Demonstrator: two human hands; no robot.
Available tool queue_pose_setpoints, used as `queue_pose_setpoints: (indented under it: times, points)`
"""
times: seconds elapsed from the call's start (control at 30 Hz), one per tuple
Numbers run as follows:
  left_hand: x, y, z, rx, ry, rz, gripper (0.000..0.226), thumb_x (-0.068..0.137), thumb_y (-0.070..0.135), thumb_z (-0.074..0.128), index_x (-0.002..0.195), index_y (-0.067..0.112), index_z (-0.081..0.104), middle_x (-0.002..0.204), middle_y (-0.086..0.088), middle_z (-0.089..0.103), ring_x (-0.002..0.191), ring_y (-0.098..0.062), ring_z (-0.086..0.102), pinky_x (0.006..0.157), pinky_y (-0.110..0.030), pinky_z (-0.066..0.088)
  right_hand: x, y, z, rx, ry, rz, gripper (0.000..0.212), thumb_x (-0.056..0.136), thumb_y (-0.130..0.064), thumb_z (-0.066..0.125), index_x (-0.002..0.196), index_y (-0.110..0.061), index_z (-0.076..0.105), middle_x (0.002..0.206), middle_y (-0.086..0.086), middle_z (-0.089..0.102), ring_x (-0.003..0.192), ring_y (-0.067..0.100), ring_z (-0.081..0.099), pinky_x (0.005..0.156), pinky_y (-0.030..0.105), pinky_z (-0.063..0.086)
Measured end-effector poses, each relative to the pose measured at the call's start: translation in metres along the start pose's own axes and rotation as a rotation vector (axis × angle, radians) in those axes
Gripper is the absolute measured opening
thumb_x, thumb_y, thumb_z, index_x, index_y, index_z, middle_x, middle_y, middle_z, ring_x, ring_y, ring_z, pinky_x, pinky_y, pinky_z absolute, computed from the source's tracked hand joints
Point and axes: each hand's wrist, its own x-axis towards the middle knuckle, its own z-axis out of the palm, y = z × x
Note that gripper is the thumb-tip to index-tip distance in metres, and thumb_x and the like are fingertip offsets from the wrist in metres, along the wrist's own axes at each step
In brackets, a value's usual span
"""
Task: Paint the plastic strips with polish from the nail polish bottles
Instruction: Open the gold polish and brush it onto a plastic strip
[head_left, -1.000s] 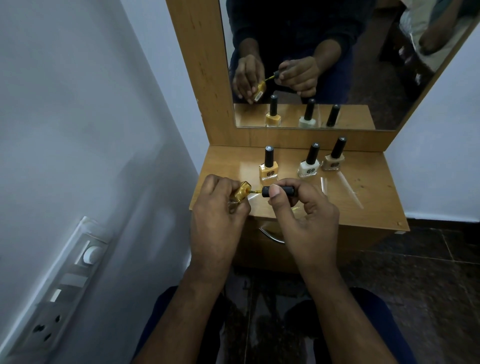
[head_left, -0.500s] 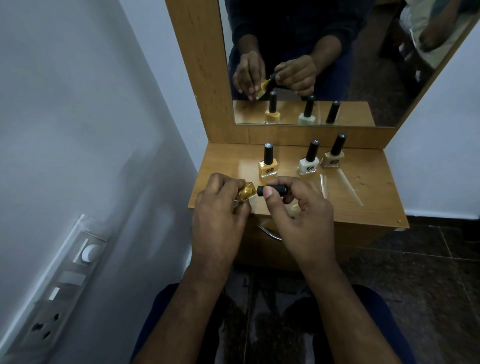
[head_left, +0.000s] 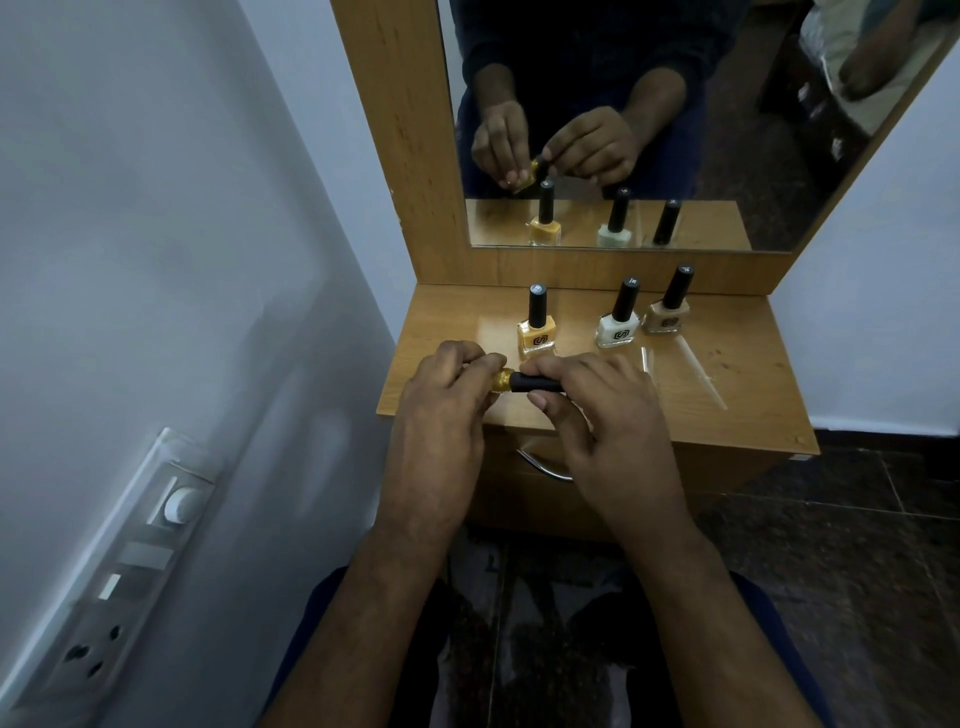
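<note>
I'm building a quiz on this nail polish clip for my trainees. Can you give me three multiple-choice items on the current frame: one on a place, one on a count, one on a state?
1. Where do the clear plastic strips lie?
A. On the table, right of the hands
B. On the floor
C. Inside the drawer

2. How many nail polish bottles stand upright on the table?
A. One
B. Three
C. Five

3. What state is the gold bottle in?
A. Standing capped on the table
B. Held sideways, black cap against its neck
C. Lying spilled on the table

Answers:
1. A, the strips rest on the wood beside the right hand.
2. B, the yellow bottle, white bottle and beige bottle stand in a row.
3. B, the left hand grips the bottle while the right pinches the cap.
</note>
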Motion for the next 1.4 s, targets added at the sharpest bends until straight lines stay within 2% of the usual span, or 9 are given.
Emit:
queue_pose_setpoints:
  times: [0.3,0.47,0.63,0.73,0.93,1.1,1.2,1.33,1.4]
  points:
    - [0.010,0.000,-0.008,0.026,-0.142,0.099,0.040,0.084,-0.011,0.073,0.122,0.002,0.070,0.113,-0.015,0.063,0.102,-0.033,0.062,0.076,-0.049,0.058,-0.001,0.007,-0.002,0.010,0.010,-0.041,0.026,0.099,-0.013,0.058,0.123,-0.019,0.064,0.112,0.002,0.068,0.104,0.017,0.053,0.083,0.035,0.047]
    - [0.011,0.007,-0.014,0.008,-0.133,0.129,0.040,0.086,-0.008,0.073,0.125,0.003,0.068,0.113,-0.013,0.065,0.103,-0.029,0.060,0.077,-0.038,0.051,0.000,0.008,-0.005,0.021,-0.013,0.032,0.031,0.104,-0.030,0.046,0.123,-0.014,0.064,0.109,0.000,0.064,0.100,0.013,0.049,0.082,0.018,0.035]
    - [0.009,0.006,-0.014,-0.001,-0.149,0.139,0.041,0.088,-0.006,0.072,0.128,0.004,0.067,0.117,-0.013,0.067,0.107,-0.027,0.060,0.080,-0.037,0.053,0.001,0.006,-0.006,0.002,-0.001,0.044,0.030,0.106,-0.034,0.043,0.112,-0.014,0.064,0.101,-0.004,0.064,0.094,0.009,0.046,0.079,0.026,0.033]
    - [0.009,0.008,-0.017,-0.021,-0.148,0.150,0.042,0.091,-0.003,0.070,0.132,0.006,0.065,0.120,-0.011,0.067,0.109,-0.020,0.055,0.082,-0.032,0.050,0.002,0.007,-0.006,0.027,0.024,0.074,0.028,0.106,-0.035,0.044,0.103,-0.015,0.064,0.092,-0.008,0.064,0.088,0.014,0.052,0.077,0.031,0.037]
    - [0.009,0.006,-0.018,0.059,-0.172,0.213,0.045,0.086,-0.008,0.072,0.128,0.007,0.067,0.119,-0.011,0.067,0.103,-0.027,0.059,0.075,-0.045,0.056,0.003,0.009,-0.009,0.016,-0.097,0.162,0.039,0.107,-0.047,0.033,0.086,-0.024,0.057,0.068,-0.014,0.047,0.069,0.008,0.045,0.066,0.020,0.026]
    - [0.005,0.016,-0.021,0.167,-0.101,0.280,0.037,0.092,0.008,0.049,0.123,0.006,0.069,0.114,-0.011,0.068,0.094,-0.028,0.061,0.064,-0.040,0.053,0.007,-0.004,-0.019,0.123,-0.199,0.307,0.052,0.107,-0.054,0.033,0.076,-0.019,0.058,0.063,-0.003,0.056,0.062,0.014,0.055,0.057,0.034,0.044]
    - [0.003,0.019,-0.024,0.175,-0.050,0.278,0.038,0.091,0.012,0.047,0.119,0.005,0.072,0.114,-0.010,0.070,0.097,-0.028,0.065,0.063,-0.038,0.055,0.009,-0.014,-0.024,0.177,-0.280,0.412,0.050,0.106,-0.049,0.034,0.073,-0.022,0.059,0.062,-0.005,0.057,0.059,0.007,0.053,0.058,0.032,0.044]
    - [0.002,0.013,-0.022,0.114,-0.024,0.163,0.031,0.093,0.009,0.056,0.120,0.006,0.072,0.115,-0.010,0.067,0.102,-0.028,0.065,0.067,-0.045,0.059,0.008,-0.018,-0.018,0.285,-0.242,0.432,0.043,0.103,-0.053,0.038,0.090,-0.022,0.066,0.065,-0.013,0.062,0.062,-0.002,0.057,0.056,0.017,0.040]
    - [0.003,0.011,-0.020,0.079,-0.026,0.088,0.033,0.091,0.002,0.062,0.122,0.006,0.071,0.115,-0.012,0.066,0.103,-0.030,0.065,0.070,-0.048,0.060,0.007,-0.018,-0.013,0.269,-0.217,0.371,0.041,0.100,-0.056,0.042,0.114,-0.022,0.062,0.086,-0.013,0.068,0.078,-0.002,0.064,0.066,0.018,0.048]
